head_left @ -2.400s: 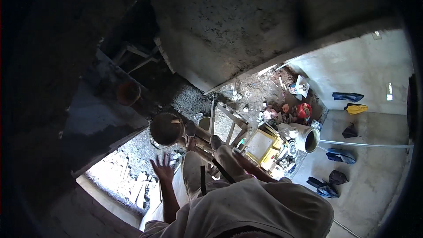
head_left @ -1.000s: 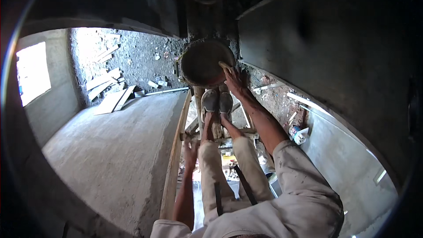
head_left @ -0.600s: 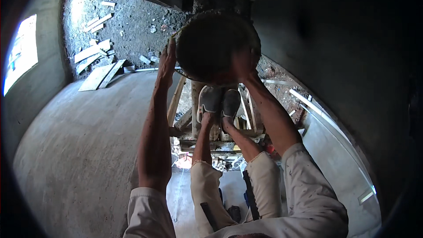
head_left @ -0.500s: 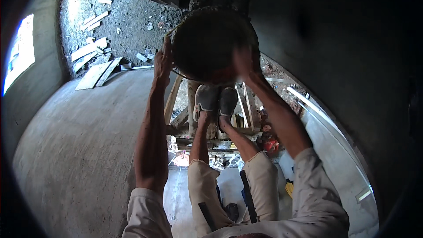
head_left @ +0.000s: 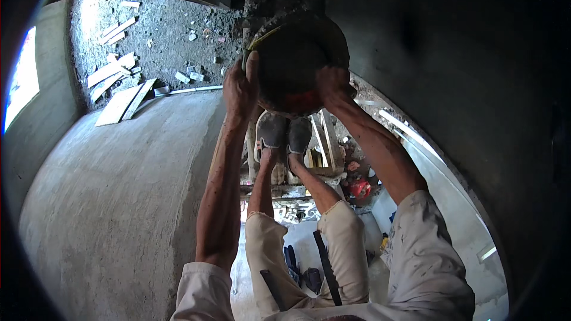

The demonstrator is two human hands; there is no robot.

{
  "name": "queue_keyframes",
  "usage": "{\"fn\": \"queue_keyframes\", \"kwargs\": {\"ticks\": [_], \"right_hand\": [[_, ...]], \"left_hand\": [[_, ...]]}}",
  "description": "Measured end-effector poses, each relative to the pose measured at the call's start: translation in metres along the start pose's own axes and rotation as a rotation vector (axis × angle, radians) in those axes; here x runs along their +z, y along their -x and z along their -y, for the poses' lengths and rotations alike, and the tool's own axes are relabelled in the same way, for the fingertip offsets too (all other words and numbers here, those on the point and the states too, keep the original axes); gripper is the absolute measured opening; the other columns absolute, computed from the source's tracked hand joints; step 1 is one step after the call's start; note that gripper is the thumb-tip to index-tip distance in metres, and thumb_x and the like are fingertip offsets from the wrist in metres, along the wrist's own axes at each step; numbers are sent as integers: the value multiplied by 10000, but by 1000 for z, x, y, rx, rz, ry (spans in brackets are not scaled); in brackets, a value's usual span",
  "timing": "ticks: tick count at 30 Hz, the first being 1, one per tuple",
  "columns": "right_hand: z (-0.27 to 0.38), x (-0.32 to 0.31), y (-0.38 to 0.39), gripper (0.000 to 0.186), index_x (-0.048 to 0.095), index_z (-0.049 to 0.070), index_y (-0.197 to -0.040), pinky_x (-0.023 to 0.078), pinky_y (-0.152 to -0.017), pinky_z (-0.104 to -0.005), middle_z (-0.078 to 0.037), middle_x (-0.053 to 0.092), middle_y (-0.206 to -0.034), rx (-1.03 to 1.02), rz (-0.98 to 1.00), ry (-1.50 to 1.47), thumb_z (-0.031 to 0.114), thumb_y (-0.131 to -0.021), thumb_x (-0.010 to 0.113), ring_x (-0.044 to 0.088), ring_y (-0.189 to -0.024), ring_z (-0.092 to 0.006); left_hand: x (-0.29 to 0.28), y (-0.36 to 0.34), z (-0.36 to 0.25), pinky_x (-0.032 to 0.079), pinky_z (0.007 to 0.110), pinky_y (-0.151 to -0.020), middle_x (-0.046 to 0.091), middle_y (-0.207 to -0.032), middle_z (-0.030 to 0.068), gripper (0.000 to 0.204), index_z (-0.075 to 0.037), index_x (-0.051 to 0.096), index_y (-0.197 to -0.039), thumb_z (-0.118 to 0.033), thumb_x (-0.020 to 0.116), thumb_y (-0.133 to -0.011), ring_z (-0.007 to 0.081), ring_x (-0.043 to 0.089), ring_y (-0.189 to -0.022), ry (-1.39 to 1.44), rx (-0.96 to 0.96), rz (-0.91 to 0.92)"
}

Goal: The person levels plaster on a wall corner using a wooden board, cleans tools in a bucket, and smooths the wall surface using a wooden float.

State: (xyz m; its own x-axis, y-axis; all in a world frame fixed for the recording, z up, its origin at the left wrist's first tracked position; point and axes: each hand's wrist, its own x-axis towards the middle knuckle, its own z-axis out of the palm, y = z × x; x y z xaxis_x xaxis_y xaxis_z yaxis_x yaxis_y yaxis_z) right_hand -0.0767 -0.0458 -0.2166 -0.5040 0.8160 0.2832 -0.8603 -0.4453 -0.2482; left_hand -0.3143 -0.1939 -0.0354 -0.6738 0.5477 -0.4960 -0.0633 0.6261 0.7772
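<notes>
A dark round bucket point(head_left: 291, 62) is held out ahead of me with its wide mouth facing up. Its inside is in deep shadow, so any contents are hard to make out; a reddish patch shows low on the near side. My left hand point(head_left: 241, 88) grips the left edge, thumb up beside a thin yellowish strip along the rim. At the right side my right hand point(head_left: 335, 86) is closed over the rim, its fingertips hidden in the dark. Both arms reach forward.
My feet in dark shoes point(head_left: 273, 131) stand on a wooden frame point(head_left: 324, 142) above the ground. A low grey plastered wall point(head_left: 125, 178) lies left, a dark wall point(head_left: 452, 83) right. Loose boards point(head_left: 122, 104) lie on rubble ground; a red object point(head_left: 358, 188) sits below right.
My left hand has shifted right and its thumb now shows over the rim. The right hand, blurred before, has settled at the right edge. The bucket has moved slightly right in view.
</notes>
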Motion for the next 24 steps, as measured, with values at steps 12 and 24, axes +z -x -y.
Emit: {"fn": "queue_keyframes", "kwargs": {"ticks": [12,24], "right_hand": [[-84,173,9,360,530,36,-1200,453,-842,-455,-176,613,-1101,1191,-304,1216,197,-879,537,584,-1005,-375],[-80,188,-36,435,532,47,-1218,500,-676,-386,-148,667,-975,1236,1009,2809,119,-793,599,665,-841,-254]], "left_hand": [[-42,5,35,421,296,-552,599,-713,74,496,28,594,-1013,-446,457,-963,164,532,-619,105,118,-136],[-70,-18,66,367,273,-506,509,-637,18,560,-28,584,-884,-572,453,-918,106,456,-579,140,-314,-92]]}}
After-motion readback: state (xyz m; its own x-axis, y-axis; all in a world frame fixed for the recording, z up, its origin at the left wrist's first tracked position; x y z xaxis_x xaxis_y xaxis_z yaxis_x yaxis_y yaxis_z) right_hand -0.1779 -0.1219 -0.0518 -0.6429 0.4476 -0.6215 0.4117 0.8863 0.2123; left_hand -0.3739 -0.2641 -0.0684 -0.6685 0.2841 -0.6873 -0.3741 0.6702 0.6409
